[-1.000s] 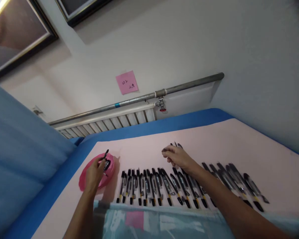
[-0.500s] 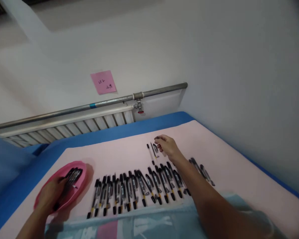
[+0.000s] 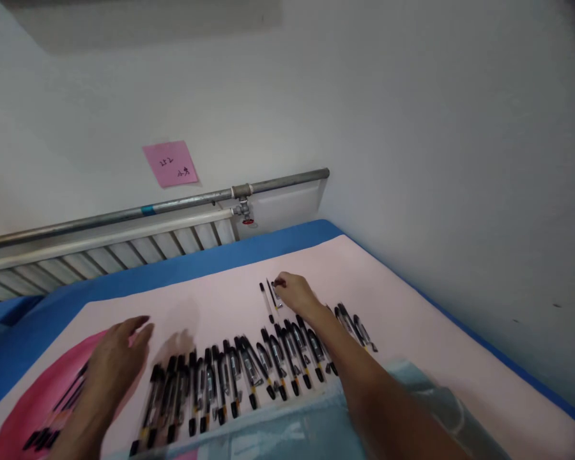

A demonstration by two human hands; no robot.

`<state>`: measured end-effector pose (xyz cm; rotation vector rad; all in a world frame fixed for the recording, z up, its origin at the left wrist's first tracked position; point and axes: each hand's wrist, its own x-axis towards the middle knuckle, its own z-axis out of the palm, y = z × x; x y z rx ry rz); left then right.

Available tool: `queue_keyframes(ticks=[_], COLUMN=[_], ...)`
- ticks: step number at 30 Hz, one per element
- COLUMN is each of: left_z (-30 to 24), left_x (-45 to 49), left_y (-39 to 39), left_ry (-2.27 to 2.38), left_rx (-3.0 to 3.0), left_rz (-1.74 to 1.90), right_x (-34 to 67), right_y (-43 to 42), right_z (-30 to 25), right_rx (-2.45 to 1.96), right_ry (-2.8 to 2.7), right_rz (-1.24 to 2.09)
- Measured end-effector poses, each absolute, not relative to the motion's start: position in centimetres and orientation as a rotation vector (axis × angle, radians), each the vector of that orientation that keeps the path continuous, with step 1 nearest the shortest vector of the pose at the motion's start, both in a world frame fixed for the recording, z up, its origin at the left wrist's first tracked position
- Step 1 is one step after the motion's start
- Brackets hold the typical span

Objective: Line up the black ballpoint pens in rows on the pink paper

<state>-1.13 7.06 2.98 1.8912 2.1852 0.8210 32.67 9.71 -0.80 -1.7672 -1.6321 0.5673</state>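
Observation:
My right hand (image 3: 294, 294), fingers closed in a pinch, rests at a small set of pen parts on the pink sheet. Beside its fingertips lie a clear pen barrel (image 3: 267, 304) with black ends, and a thin dark refill (image 3: 271, 294). What the pinch holds is hidden. My left hand (image 3: 119, 354) is raised over the edge of a pink bowl (image 3: 33, 390), its thumb and fingers apart and nothing seen in them. Several black pen pieces (image 3: 69, 396) sit in the bowl, partly behind that hand and forearm.
A long row of pen sets (image 3: 220, 377) lies along the front of the pink sheet (image 3: 230, 281), continuing under my right forearm to more pen parts (image 3: 361, 329). Light blue cloth (image 3: 278, 428) borders the near side. Behind are a metal pipe (image 3: 186, 201), a radiator (image 3: 124, 252) and a wall.
My left hand has lifted out of the bowl and opened, leaving the pens there. My right hand has shifted slightly, closer to the loose parts. The view has turned rightward.

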Motion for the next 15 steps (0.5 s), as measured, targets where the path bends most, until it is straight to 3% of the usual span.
queue_keyframes(ticks=[7,15], left_z=[1.1,-1.9], left_x=[10.6,11.8], left_y=[5.3,4.2], left_ry=[1.726,1.620], left_rx=[1.884,1.794], left_rz=[0.895,0.872], right_x=[29.9,27.1], right_y=[8.1,7.0], right_z=[-0.2,0.0], right_rx=[-1.842,-1.932], right_ry=[-2.009,-2.244], right_rz=[0.344,0.293])
